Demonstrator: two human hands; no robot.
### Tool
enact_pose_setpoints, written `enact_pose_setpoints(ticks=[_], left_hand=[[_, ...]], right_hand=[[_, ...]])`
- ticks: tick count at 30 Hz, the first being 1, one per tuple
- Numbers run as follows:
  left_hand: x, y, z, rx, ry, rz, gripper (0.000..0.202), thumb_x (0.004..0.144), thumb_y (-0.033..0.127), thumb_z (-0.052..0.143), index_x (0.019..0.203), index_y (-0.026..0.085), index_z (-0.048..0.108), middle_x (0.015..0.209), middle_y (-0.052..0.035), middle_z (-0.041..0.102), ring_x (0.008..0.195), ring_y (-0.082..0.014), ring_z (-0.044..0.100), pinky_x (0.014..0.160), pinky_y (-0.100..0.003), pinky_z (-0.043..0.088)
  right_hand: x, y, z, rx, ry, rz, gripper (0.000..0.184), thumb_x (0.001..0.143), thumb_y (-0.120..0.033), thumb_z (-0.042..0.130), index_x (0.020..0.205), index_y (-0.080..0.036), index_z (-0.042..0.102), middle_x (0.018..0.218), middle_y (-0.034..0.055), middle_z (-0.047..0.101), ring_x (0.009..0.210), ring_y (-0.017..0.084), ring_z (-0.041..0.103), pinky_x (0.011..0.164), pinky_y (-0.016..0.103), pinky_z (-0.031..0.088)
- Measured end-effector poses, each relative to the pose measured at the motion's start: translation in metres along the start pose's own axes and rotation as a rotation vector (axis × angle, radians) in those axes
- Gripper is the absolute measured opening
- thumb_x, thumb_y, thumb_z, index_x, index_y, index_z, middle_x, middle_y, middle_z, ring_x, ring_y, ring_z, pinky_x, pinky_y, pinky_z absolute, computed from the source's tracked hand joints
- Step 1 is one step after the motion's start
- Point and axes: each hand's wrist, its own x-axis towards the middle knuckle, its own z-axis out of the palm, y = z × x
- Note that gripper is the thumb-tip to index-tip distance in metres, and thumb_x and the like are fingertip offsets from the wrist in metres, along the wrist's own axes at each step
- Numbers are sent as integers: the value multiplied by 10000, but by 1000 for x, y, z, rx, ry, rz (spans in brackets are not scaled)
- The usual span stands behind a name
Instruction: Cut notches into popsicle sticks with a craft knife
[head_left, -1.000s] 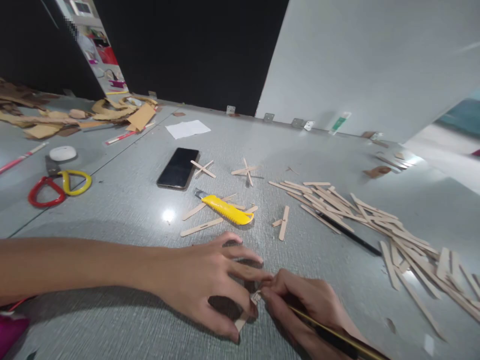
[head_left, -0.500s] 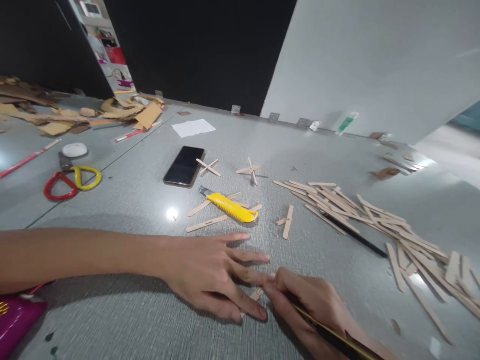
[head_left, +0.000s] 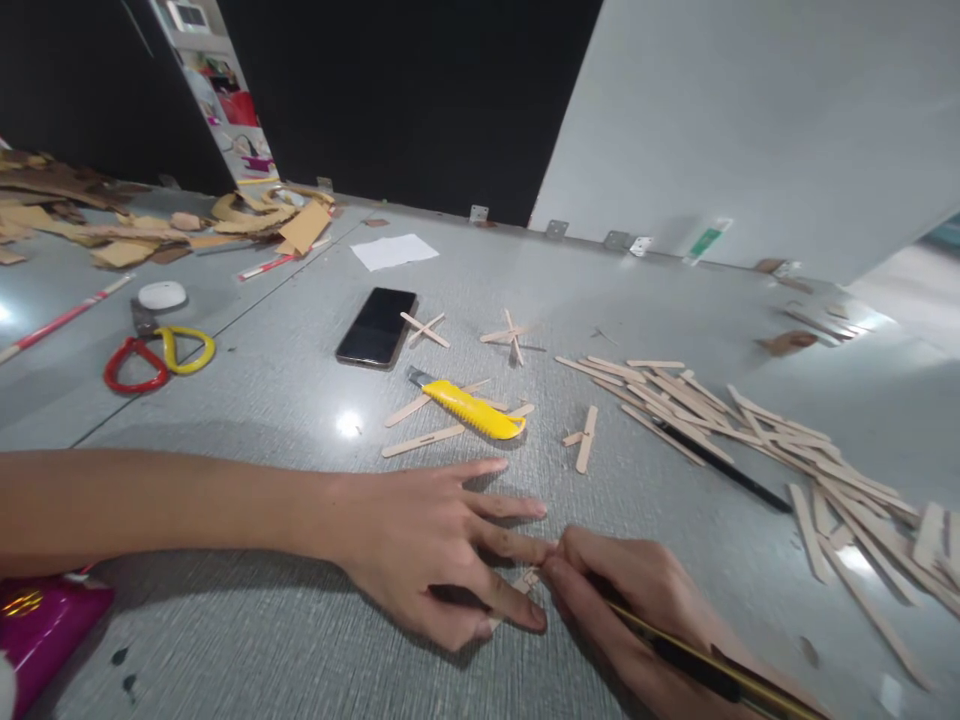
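My left hand (head_left: 435, 540) lies flat on the table with its fingers spread, pressing on a small wooden craft stick (head_left: 529, 578) that is partly hidden beneath them. My right hand (head_left: 637, 600) is closed round a slim black-and-gold pencil (head_left: 675, 645), whose tip is hidden behind the fingers. The fingertips of both hands meet at the stick's upper end. Beyond my left hand, a yellow utility knife (head_left: 472, 408) rests across several craft sticks (head_left: 420, 440). A small pair of crossed sticks (head_left: 586, 440) lies to its right.
Many loose craft sticks (head_left: 750, 430) spread over the right side, with a black rod (head_left: 727, 468) among them. Farther back are a phone (head_left: 377, 328), crossed sticks (head_left: 512, 335) and white paper (head_left: 394, 252). Scissors (head_left: 136, 366) and cardboard scraps (head_left: 120, 225) lie left; a purple packet (head_left: 60, 630) sits near the front.
The whole view has shifted slightly, so things appear a little farther right. My hands keep nearly the same pose at the stick, and slightly more of the stick shows between the fingers.
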Motion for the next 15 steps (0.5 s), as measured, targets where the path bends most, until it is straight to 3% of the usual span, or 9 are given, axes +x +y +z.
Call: enact_pose_setpoints(ticks=[5, 11, 15], left_hand=[[2, 2, -3, -8, -39, -18, 430, 1048, 360, 503, 1413, 328, 727, 1623, -6, 596, 1620, -289, 398, 1387, -556, 122], [1, 1, 1, -14, 8, 2, 437, 1033, 360, 518, 1412, 308, 731, 1661, -7, 551, 1633, -306, 371, 1388, -567, 104], [0, 0, 3, -31, 31, 3, 432, 1027, 349, 533, 1402, 295, 741, 1656, -28, 557, 1621, -310, 397, 1385, -581, 125]], right_hand=[[1, -2, -3, 45, -27, 57, 466, 1173, -473, 426, 762, -260, 482, 693, -48, 537, 614, 133, 489, 595, 286, 409], [6, -9, -13, 160, -151, 254, 564, 1149, -638, 374, 770, -274, 578, 628, -27, 638, 691, 168, 628, 716, 311, 497], [6, -4, -8, 360, -145, 315, 553, 1132, -646, 456, 758, -261, 589, 528, -49, 631, 527, 127, 590, 600, 277, 484]])
